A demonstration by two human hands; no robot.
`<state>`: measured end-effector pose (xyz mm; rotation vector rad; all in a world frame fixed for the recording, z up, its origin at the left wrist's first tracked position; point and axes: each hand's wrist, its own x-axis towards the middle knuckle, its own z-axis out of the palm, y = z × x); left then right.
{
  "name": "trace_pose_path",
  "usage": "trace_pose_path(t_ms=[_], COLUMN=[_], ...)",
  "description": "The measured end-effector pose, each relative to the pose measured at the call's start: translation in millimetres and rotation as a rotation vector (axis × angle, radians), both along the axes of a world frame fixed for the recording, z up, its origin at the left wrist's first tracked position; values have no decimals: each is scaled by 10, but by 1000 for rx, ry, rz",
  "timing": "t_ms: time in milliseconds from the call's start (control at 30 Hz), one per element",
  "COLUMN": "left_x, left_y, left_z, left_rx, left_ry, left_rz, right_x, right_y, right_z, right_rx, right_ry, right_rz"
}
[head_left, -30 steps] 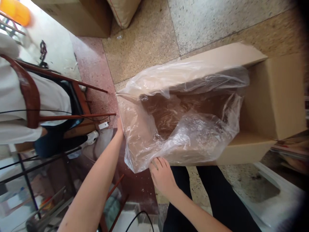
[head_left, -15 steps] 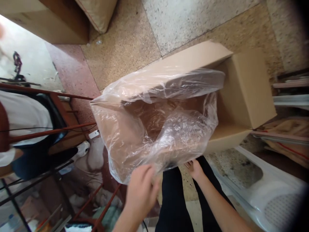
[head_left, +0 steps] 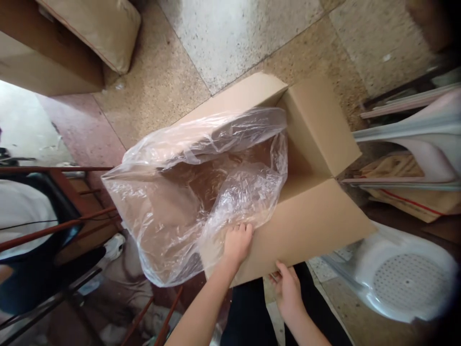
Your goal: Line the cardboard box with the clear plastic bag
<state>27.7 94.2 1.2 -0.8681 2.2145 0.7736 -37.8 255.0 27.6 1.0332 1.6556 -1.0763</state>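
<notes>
An open cardboard box [head_left: 317,226] stands on the floor in front of me, lined with a clear plastic bag [head_left: 173,211] that spills over its left side. My left hand [head_left: 236,242] lies on the near flap, its fingers gripping the bag's edge. My right hand [head_left: 286,287] holds the lower edge of that same near flap. The inside of the box shows only brown cardboard through the plastic.
A person in white sits on a wooden chair [head_left: 54,226] at the left. A white plastic stool [head_left: 406,278] lies at the lower right, with stacked boards [head_left: 406,192] above it. Another carton and a cushion [head_left: 93,29] sit at the top left. Terrazzo floor lies beyond the box.
My view has swung right, so the box sits further left. My left hand moved from the bag's lower corner up onto the near flap. My right hand took hold of the flap's edge.
</notes>
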Motion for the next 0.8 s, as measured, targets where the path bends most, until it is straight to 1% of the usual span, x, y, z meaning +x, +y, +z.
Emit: trace_pose_path(t_ms=[67, 133, 200, 300, 400, 467, 533, 567, 633, 700, 800], left_x=[-28, -59, -66, -16, 59, 94, 113, 118, 130, 156, 247], left_y=[-29, -58, -82, -92, -30, 66, 186, 242, 322, 336, 270], left_z=[77, 219, 431, 821, 1171, 1328, 1415, 1435, 1440, 1417, 1370], left_rx=[15, 30, 45, 59, 11, -32, -63, -79, -102, -93, -46], left_ry=[-2, 10, 57, 152, 229, 326, 428, 459, 452, 407, 346], left_rz=[6, 27, 77, 133, 85, 41, 28, 41, 86, 102, 68], right_x=[1, -20, -55, -106, -120, -122, -148, -177, -273, -411, -628], right_y=[-78, -223, -413, -696, -886, -960, -1017, -1047, -1117, -1193, -1274], right_z=[211, 377, 499, 620, 719, 799, 882, 918, 965, 972, 925], right_rx=[-61, -122, -175, -222, -254, -297, -347, -366, -384, -389, -375], right_ry=[24, 33, 42, 77, 64, -21, -126, -161, -176, -147, -103], right_rz=[10, 32, 83, 165, 201, 196, 151, 122, 78, 25, -64])
